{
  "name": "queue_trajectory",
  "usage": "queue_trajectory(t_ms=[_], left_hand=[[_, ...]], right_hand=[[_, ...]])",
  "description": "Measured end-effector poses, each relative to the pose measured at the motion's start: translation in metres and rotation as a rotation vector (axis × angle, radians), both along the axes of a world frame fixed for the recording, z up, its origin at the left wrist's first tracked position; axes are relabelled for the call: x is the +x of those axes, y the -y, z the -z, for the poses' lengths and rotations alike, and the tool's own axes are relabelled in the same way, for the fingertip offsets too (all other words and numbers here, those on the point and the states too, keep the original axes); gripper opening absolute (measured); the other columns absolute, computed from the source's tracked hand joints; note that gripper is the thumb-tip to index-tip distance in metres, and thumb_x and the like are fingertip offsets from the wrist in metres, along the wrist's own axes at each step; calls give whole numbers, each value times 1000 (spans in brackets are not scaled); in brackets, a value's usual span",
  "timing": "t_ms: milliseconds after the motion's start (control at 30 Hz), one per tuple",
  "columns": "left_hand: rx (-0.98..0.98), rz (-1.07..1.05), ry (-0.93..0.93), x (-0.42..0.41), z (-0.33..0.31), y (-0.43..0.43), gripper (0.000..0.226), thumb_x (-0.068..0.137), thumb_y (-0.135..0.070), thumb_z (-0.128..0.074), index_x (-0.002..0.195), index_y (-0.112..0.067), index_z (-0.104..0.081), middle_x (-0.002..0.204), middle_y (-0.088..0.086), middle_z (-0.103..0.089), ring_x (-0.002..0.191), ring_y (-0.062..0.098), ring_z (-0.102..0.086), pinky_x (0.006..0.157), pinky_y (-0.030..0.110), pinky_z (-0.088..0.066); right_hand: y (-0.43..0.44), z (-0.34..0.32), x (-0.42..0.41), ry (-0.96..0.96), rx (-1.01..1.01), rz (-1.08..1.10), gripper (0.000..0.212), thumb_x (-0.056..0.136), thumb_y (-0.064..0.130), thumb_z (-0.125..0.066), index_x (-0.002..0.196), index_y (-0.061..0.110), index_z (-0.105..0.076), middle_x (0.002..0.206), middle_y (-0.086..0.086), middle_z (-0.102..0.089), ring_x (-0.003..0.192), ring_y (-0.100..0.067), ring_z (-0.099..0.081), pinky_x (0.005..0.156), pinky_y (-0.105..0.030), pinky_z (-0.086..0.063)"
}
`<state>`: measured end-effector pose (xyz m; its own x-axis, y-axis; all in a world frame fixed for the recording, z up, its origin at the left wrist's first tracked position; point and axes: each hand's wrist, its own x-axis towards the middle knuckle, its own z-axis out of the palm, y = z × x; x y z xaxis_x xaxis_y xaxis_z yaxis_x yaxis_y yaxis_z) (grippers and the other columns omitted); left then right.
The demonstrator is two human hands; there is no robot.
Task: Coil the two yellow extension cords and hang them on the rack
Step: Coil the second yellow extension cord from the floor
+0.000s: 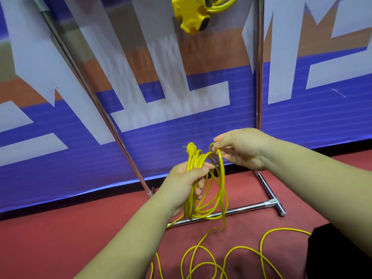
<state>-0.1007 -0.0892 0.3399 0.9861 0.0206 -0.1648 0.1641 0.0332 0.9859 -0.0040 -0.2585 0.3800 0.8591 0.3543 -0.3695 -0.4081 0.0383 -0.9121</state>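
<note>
Cord (222,178): smooth, glossy yellow plastic sheath. Rack (259,77): polished, shiny metal tubing. Floor (80,228): matt red carpet-like covering.

Both forearms are bare and reach forward from the lower edge, converging twd the centre. The left hand (186,183) is lower, w/ fingers curled closed around a bundle of thin yellow plastic cord loops (203,184), thumb pressed across the top. The right hand (242,149) is higher and just to the right, wrist bent inward, fingertips (218,146) pinching the top of one loop.
</note>
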Motion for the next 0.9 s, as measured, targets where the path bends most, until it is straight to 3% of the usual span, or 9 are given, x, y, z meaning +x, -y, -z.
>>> queue_trajectory(t_ms=[167,333,433,500,567,667,767,900], left_hand=[[29,7,-4,2,3,7,15,97,-20,-63,101,-10,-73,71,6,-53,55,16,-48,49,28,-39],[144,57,-44,4,7,10,28,85,-44,-68,98,-22,-78,86,8,-56,62,16,-50,55,28,-42],[151,72,-58,3,5,14,19,83,-42,-65,84,-29,-78,83,5,-56,56,13,-50,53,27,-42],[157,43,-53,4,5,16,18,90,-37,-67,79,-25,-75,74,3,-53,55,15,-48,53,27,-40],[148,-28,-27,6,4,15,22,98,-27,-62,80,-19,-71,73,1,-56,65,16,-51,58,29,-42],[-2,-158,17,11,-6,7,20,101,-23,-55,86,-13,-66,80,0,-64,80,16,-58,72,33,-49],[-258,-248,64,15,-20,-5,21,102,-23,-51,86,-15,-61,74,1,-62,71,16,-61,77,39,-52],[-535,-335,170,17,-40,-28,21,101,-30,-50,84,-20,-56,66,-5,-51,55,9,-52,60,28,-51]], right_hand=[[-3,0,1,19,16,8,15,86,-1,-71,98,8,-69,97,-12,-76,84,-19,-74,68,-25,-56],[-5,-4,-1,80,-25,-4,15,84,2,-75,94,10,-67,87,-9,-76,75,-16,-73,63,-24,-56],[-6,-4,-3,138,-51,-13,14,82,2,-77,88,10,-66,84,-12,-73,74,-21,-71,71,-28,-59],[-5,-4,-3,206,-103,-25,12,82,7,-77,86,11,-67,81,-12,-73,73,-20,-70,73,-29,-57],[-3,-4,-3,309,-156,-16,11,82,13,-78,87,9,-69,78,-11,-73,69,-17,-69,70,-30,-56],[1,1,-3,468,-237,13,14,79,18,-79,84,8,-70,71,-10,-72,63,-15,-64,66,-33,-53],[0,13,-10,537,-281,-86,12,75,16,-79,77,10,-69,65,-7,-70,61,-16,-61,65,-39,-52],[-12,30,-27,532,-360,-292,14,78,14,-80,78,9,-66,62,-2,-67,54,-10,-54,55,-26,-43]])
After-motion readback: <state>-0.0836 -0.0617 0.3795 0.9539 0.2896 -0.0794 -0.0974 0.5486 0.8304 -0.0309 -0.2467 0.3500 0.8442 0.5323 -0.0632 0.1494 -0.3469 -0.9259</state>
